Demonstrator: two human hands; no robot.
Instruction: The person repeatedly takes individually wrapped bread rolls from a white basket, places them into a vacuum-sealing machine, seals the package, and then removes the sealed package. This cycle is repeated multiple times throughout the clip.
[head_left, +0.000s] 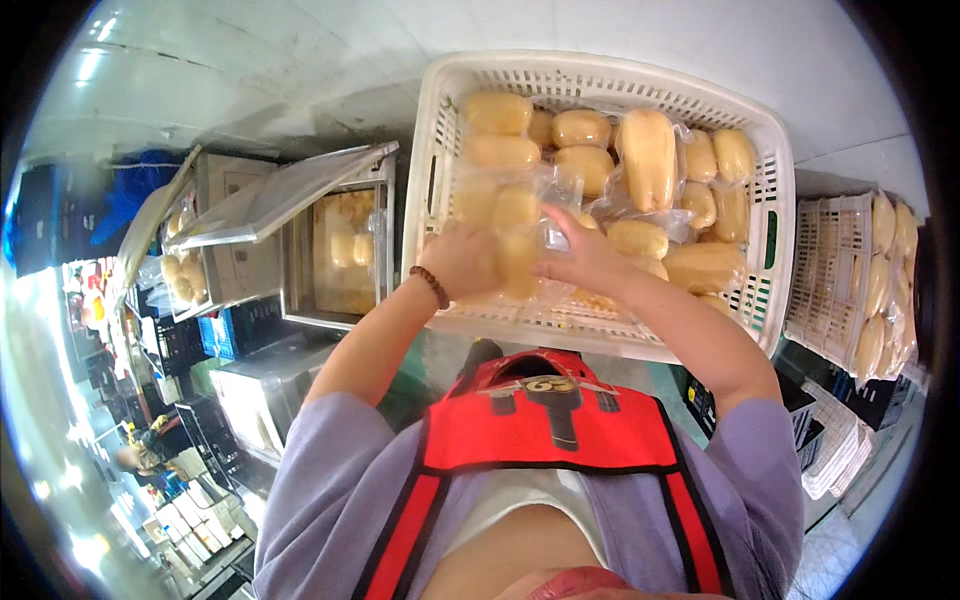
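My left hand (461, 259), with a beaded bracelet on the wrist, grips a clear plastic bag of peeled lotus root segments (517, 217) at the left side of a white plastic crate (604, 67). Motion blurs the bag, and its lower part hides some of the crate's contents. At the bag's right edge is my right hand (581, 255), thumb and forefinger parted around a bit of clear film; whether they pinch it is unclear. Several more bagged lotus roots (649, 161) fill the crate, mostly at the back and right.
Left of the crate stands an open foam box (337, 251) with its lid (289, 199) tilted up. Another box holding bagged roots (184, 277) is farther left. On the right, bagged roots lie in a second white crate (829, 274). A person (150, 457) is at the far left.
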